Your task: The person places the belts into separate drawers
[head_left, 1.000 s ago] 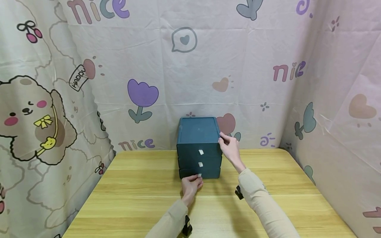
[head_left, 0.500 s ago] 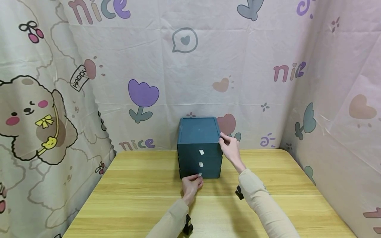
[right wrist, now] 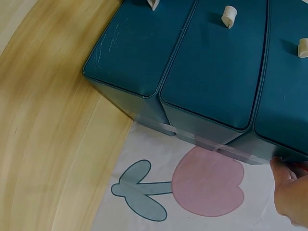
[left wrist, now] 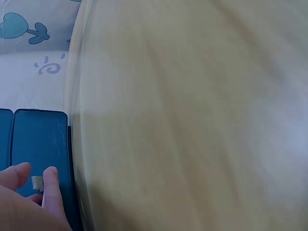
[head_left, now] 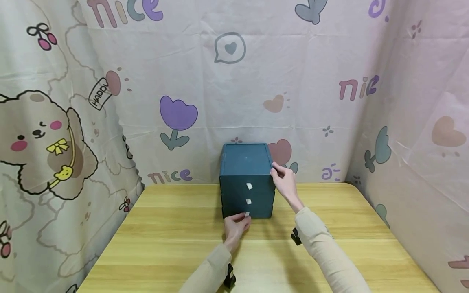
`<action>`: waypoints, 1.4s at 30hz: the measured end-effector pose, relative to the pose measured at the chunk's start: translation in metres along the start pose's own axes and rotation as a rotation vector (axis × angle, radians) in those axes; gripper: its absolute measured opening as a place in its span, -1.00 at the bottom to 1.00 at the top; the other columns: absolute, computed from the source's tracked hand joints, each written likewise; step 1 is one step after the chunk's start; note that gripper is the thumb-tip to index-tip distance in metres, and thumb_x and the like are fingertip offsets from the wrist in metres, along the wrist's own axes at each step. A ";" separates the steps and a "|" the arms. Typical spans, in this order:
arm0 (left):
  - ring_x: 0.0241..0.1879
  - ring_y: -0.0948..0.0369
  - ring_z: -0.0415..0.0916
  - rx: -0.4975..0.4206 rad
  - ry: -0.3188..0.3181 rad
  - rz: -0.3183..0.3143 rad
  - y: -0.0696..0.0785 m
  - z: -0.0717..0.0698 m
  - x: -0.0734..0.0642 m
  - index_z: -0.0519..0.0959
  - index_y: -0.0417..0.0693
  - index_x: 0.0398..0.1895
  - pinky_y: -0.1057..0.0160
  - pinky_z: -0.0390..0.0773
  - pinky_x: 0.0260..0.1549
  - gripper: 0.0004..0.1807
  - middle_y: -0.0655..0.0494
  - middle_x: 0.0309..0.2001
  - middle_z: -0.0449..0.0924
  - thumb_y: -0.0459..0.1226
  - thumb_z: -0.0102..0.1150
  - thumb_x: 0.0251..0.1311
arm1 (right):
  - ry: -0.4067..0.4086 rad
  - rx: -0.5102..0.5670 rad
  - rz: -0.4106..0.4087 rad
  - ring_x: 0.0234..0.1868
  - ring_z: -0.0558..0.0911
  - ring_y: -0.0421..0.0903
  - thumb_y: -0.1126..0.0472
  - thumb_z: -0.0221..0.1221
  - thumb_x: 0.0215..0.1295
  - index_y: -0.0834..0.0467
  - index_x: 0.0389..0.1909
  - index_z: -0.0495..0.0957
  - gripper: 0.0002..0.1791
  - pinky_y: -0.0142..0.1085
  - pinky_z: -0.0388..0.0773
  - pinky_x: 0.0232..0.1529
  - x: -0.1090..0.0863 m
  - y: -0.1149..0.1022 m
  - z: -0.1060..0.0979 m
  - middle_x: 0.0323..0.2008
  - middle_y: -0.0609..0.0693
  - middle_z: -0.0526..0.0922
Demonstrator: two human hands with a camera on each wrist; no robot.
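A dark teal cabinet of three stacked drawers (head_left: 246, 159) stands at the back of the table, each drawer front bearing a small whitish knob. The drawers look closed. At the bottom drawer my left hand (head_left: 235, 232) has its thumb and a finger on either side of the lowest knob (left wrist: 37, 184), pinching it. My right hand (head_left: 287, 183) rests its thumb and fingertips against the cabinet's upper right side, near the front corner. The right wrist view shows part of that hand at its right edge; its other fingers are mostly hidden.
The light wooden table (head_left: 168, 244) ends just behind the cabinet. Printed cloth curtains (head_left: 234, 89) hang behind and along both sides. Dark wrist straps (head_left: 229, 277) show at both sleeves.
The head view has shifted slightly. Both hands and the cabinet keep their places relative to each other.
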State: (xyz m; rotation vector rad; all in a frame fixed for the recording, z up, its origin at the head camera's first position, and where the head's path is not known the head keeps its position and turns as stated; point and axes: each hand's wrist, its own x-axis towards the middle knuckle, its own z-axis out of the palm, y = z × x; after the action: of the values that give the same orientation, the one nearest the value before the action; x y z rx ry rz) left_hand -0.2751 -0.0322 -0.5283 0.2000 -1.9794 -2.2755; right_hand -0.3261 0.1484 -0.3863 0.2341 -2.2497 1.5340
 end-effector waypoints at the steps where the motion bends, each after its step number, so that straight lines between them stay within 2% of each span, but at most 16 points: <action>1: -0.26 0.00 0.77 0.015 -0.005 0.007 0.002 -0.002 -0.001 0.63 -0.52 0.01 0.13 0.75 -0.23 -0.63 -0.42 -0.14 0.71 -0.46 0.37 0.14 | -0.006 0.007 -0.010 0.29 0.58 0.10 0.21 0.08 0.50 0.26 0.34 0.47 -0.55 -0.09 0.51 0.26 0.000 0.001 -0.001 0.36 0.18 0.50; 4: -0.28 0.06 0.77 0.090 0.008 0.033 0.009 -0.014 -0.003 0.65 -0.47 0.02 0.23 0.74 -0.27 -0.58 -0.37 -0.10 0.72 -0.37 0.42 0.13 | -0.018 0.034 -0.047 0.38 0.49 0.10 0.18 0.05 0.54 0.27 0.39 0.41 -0.52 -0.17 0.44 0.33 -0.003 0.005 -0.005 0.40 0.21 0.44; 7: -0.27 0.19 0.75 0.182 0.063 0.057 0.019 -0.033 0.001 0.70 -0.33 0.01 0.37 0.68 -0.28 -0.55 -0.24 -0.06 0.75 -0.23 0.47 0.10 | -0.033 0.054 -0.059 0.45 0.41 0.09 0.12 -0.01 0.58 0.24 0.45 0.33 -0.48 -0.23 0.35 0.39 -0.009 0.015 -0.012 0.45 0.21 0.37; 9: -0.23 0.19 0.75 0.208 0.110 0.079 0.029 -0.049 0.006 0.71 -0.27 0.01 0.38 0.67 -0.23 -0.54 -0.21 -0.03 0.75 -0.17 0.49 0.10 | -0.032 0.044 -0.055 0.45 0.40 0.11 0.08 -0.04 0.59 0.23 0.48 0.30 -0.45 -0.22 0.33 0.41 -0.015 0.027 -0.019 0.47 0.21 0.34; 13: -0.16 0.14 0.76 0.251 0.223 0.107 0.050 -0.082 0.019 0.71 -0.17 0.04 0.39 0.65 -0.14 -0.52 -0.15 -0.01 0.75 -0.10 0.49 0.10 | -0.028 -0.089 -0.026 0.44 0.39 0.21 0.00 -0.05 0.59 0.21 0.51 0.25 -0.39 -0.03 0.28 0.47 -0.032 0.058 -0.034 0.47 0.25 0.33; 15: -0.12 0.10 0.76 0.272 0.268 0.122 0.059 -0.096 0.026 0.71 -0.14 0.07 0.37 0.66 -0.12 -0.49 -0.12 0.00 0.75 -0.06 0.49 0.10 | -0.041 -0.186 -0.030 0.47 0.32 0.28 -0.03 -0.06 0.59 0.25 0.52 0.20 -0.35 0.09 0.19 0.50 -0.041 0.075 -0.041 0.49 0.30 0.27; 17: -0.06 0.06 0.75 0.292 0.287 0.148 0.066 -0.106 0.031 0.69 -0.13 0.10 0.31 0.68 -0.07 -0.45 -0.10 0.04 0.74 -0.03 0.49 0.09 | -0.070 -0.288 -0.030 0.52 0.21 0.32 -0.06 -0.06 0.57 0.25 0.55 0.13 -0.30 0.19 0.08 0.52 -0.051 0.089 -0.046 0.53 0.30 0.17; 19: 0.03 -0.03 0.72 0.317 0.276 0.196 0.070 -0.114 0.036 0.65 -0.15 0.15 0.19 0.68 0.00 -0.38 -0.14 0.10 0.70 0.00 0.49 0.08 | -0.107 -0.388 -0.038 0.54 0.11 0.37 -0.10 -0.06 0.56 0.29 0.56 0.05 -0.24 0.29 -0.01 0.50 -0.059 0.102 -0.049 0.56 0.33 0.07; 22: 0.13 -0.14 0.64 0.426 0.223 0.278 0.073 -0.124 0.042 0.58 -0.16 0.25 -0.01 0.58 0.18 -0.29 -0.23 0.16 0.64 0.06 0.45 0.11 | -0.163 -0.536 -0.026 0.56 -0.01 0.41 -0.19 -0.06 0.53 0.25 0.60 -0.04 -0.14 0.39 -0.08 0.47 -0.069 0.115 -0.049 0.58 0.35 -0.05; 24: 0.29 -0.20 0.49 0.574 0.175 0.329 0.074 -0.129 0.045 0.49 -0.16 0.34 -0.13 0.42 0.33 -0.21 -0.25 0.28 0.54 0.13 0.37 0.15 | -0.194 -0.620 -0.006 0.57 -0.07 0.42 -0.26 -0.06 0.49 0.20 0.62 -0.09 -0.08 0.43 -0.11 0.45 -0.074 0.120 -0.048 0.59 0.35 -0.11; 26: 0.45 -0.21 0.27 0.750 0.126 0.353 0.072 -0.133 0.047 0.38 -0.12 0.44 -0.21 0.21 0.45 -0.12 -0.22 0.43 0.37 0.21 0.27 0.20 | -0.221 -0.676 0.024 0.58 -0.13 0.42 -0.33 -0.06 0.45 0.12 0.63 -0.13 -0.04 0.43 -0.17 0.46 -0.078 0.123 -0.047 0.60 0.33 -0.16; 28: 0.58 -0.20 -0.04 0.924 0.082 0.368 0.069 -0.137 0.048 0.26 -0.09 0.52 -0.24 0.01 0.52 -0.04 -0.17 0.57 0.12 0.30 0.14 0.23 | -0.240 -0.720 0.046 0.59 -0.17 0.40 -0.39 -0.06 0.42 0.07 0.64 -0.14 -0.01 0.43 -0.22 0.47 -0.081 0.126 -0.046 0.62 0.29 -0.19; 30: 0.61 -0.21 -0.23 1.060 0.044 0.367 0.064 -0.140 0.049 0.15 -0.05 0.58 -0.28 -0.15 0.53 -0.01 -0.16 0.62 -0.07 0.35 0.04 0.26 | -0.251 -0.757 0.053 0.60 -0.17 0.39 -0.43 -0.07 0.39 0.03 0.64 -0.14 0.00 0.44 -0.24 0.46 -0.083 0.127 -0.045 0.62 0.27 -0.19; 32: 0.62 -0.21 -0.34 1.174 0.025 0.370 0.060 -0.142 0.049 0.08 -0.01 0.61 -0.28 -0.24 0.54 0.00 -0.15 0.64 -0.18 0.38 -0.05 0.28 | -0.262 -0.791 0.054 0.60 -0.17 0.39 -0.45 -0.08 0.37 0.02 0.64 -0.12 0.01 0.44 -0.26 0.46 -0.086 0.128 -0.044 0.62 0.25 -0.18; 37: 0.63 -0.19 -0.45 1.343 0.012 0.370 0.054 -0.145 0.046 -0.01 0.12 0.63 -0.36 -0.33 0.50 -0.04 -0.10 0.64 -0.30 0.39 -0.14 0.31 | -0.279 -0.821 0.065 0.59 -0.15 0.39 -0.48 -0.09 0.35 0.02 0.63 -0.08 0.01 0.46 -0.27 0.44 -0.090 0.129 -0.044 0.62 0.24 -0.14; 42: 0.62 -0.18 -0.47 1.408 -0.008 0.337 0.055 -0.147 0.043 -0.04 0.14 0.63 -0.37 -0.38 0.50 -0.05 -0.11 0.64 -0.30 0.39 -0.17 0.32 | -0.283 -0.829 0.070 0.59 -0.16 0.40 -0.48 -0.09 0.35 0.03 0.63 -0.06 0.02 0.48 -0.28 0.44 -0.090 0.128 -0.044 0.62 0.24 -0.13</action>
State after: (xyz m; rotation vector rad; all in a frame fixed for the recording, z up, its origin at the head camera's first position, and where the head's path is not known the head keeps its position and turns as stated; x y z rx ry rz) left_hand -0.2915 -0.1904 -0.4949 -0.0456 -2.8837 -0.3895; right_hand -0.2796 0.2299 -0.5191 0.1266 -2.9192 0.5047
